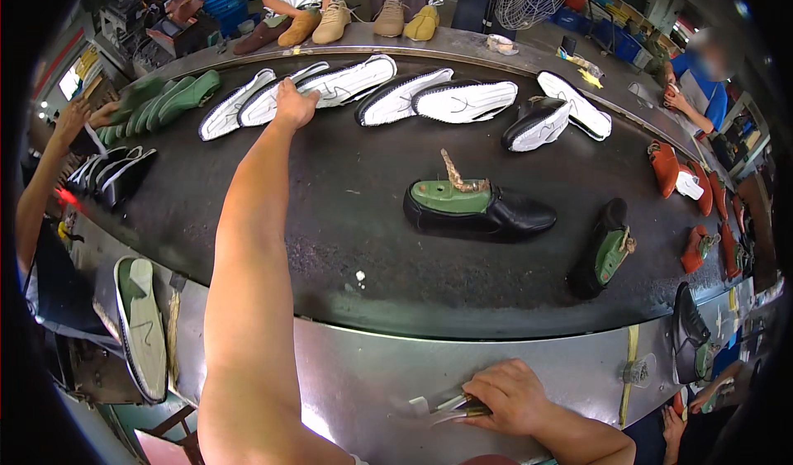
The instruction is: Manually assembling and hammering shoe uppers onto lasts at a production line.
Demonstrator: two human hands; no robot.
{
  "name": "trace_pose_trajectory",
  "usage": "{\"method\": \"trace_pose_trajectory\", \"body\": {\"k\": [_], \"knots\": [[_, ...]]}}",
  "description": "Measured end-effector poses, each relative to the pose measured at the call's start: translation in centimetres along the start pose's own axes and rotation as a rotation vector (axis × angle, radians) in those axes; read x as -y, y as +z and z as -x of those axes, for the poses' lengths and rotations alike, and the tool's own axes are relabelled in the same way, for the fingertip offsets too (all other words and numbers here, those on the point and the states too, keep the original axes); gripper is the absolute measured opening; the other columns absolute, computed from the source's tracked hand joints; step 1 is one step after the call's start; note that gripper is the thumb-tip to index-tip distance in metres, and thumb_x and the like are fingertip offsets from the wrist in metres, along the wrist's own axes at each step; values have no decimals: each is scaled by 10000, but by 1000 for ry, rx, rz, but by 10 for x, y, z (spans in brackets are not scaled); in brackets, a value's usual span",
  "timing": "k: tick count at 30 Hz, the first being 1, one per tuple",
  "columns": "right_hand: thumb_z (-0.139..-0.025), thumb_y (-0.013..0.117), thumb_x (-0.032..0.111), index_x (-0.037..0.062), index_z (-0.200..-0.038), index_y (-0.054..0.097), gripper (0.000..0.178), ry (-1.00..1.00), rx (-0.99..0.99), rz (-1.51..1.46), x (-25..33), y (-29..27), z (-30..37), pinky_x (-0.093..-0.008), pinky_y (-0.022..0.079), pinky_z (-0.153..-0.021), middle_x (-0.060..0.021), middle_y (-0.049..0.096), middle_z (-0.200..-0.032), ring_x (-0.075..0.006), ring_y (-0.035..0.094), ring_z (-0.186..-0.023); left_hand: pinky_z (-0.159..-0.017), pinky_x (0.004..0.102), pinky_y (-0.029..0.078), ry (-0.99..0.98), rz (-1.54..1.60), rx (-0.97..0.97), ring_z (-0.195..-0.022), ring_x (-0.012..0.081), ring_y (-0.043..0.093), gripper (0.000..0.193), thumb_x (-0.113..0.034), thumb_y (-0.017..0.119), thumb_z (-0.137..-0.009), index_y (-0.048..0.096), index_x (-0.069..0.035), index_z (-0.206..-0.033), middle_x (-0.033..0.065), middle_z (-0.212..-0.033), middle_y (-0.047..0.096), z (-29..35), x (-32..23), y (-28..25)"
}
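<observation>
Stretched far across the dark belt, my left hand is at a row of shoe uppers with white linings. Its fingers close on the edge of one white-lined shoe upper, beside another white upper. At the near metal ledge my right hand grips a pair of metal pliers, whose jaws point left and are slightly blurred. Between the hands, a black shoe on a green last lies on the belt. A second black shoe on a last lies right of it.
More white-lined uppers lie along the belt's far side. Green uppers are at the left, orange-red shoes at the right. A pale green shoe piece rests on the near-left metal ledge. Other people work around the belt.
</observation>
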State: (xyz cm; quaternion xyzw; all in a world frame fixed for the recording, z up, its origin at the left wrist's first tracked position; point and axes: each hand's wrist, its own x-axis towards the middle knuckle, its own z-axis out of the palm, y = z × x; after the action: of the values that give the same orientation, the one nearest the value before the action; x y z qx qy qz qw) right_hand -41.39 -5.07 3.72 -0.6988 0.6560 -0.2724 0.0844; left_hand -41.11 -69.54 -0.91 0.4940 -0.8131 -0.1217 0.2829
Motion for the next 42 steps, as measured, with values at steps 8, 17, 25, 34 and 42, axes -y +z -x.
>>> {"method": "trace_pose_trajectory", "body": {"k": [8, 17, 25, 34, 42], "knots": [[-628, 897, 389, 97, -1005, 682, 524, -35, -35, 70, 0, 0, -15, -355, 473, -750, -38, 678, -925, -223, 654, -837, -1115, 487, 390, -20, -189, 399, -1404, 351, 419, 824, -705, 637, -830, 654, -27, -1298, 222, -1533, 410, 12, -20, -38], [-627, 904, 355, 86, -1008, 680, 518, -35, -41, 59, 7, 2, -23, -355, 481, -751, -50, 683, -926, -230, 660, -841, -1184, 502, 270, -194, 17, 446, -1486, 385, 280, 965, -674, 795, -698, 590, -29, -1385, 234, -1591, 319, 5, 79, -104], [-714, 855, 344, 84, -1082, 667, 488, 30, 9, 36, 13, 7, -17, -374, 480, -833, -43, 674, -1024, -230, 655, -935, -1097, 375, 419, -8, 86, 449, -1291, 363, 558, 1118, -743, 736, -722, 504, 143, -1364, 335, -1356, 554, 30, 33, -80], [-796, 783, 419, 108, -1070, 647, 437, 50, -18, 13, 20, 12, -21, -420, 455, -892, -68, 660, -1051, -285, 616, -1004, -1074, 447, 440, -7, -238, 391, -1297, 403, 523, 994, -794, 584, -802, 601, 64, -1303, 293, -1321, 594, 132, 6, -151], [-843, 739, 437, 93, -1060, 625, 422, -21, -137, 62, 27, 28, -13, -435, 467, -882, -104, 646, -1027, -313, 611, -991, -673, 430, 528, 67, -51, 409, -660, 259, 676, 646, -557, 784, -790, 712, 76, -903, 196, -695, 678, 315, 22, -324]]}}
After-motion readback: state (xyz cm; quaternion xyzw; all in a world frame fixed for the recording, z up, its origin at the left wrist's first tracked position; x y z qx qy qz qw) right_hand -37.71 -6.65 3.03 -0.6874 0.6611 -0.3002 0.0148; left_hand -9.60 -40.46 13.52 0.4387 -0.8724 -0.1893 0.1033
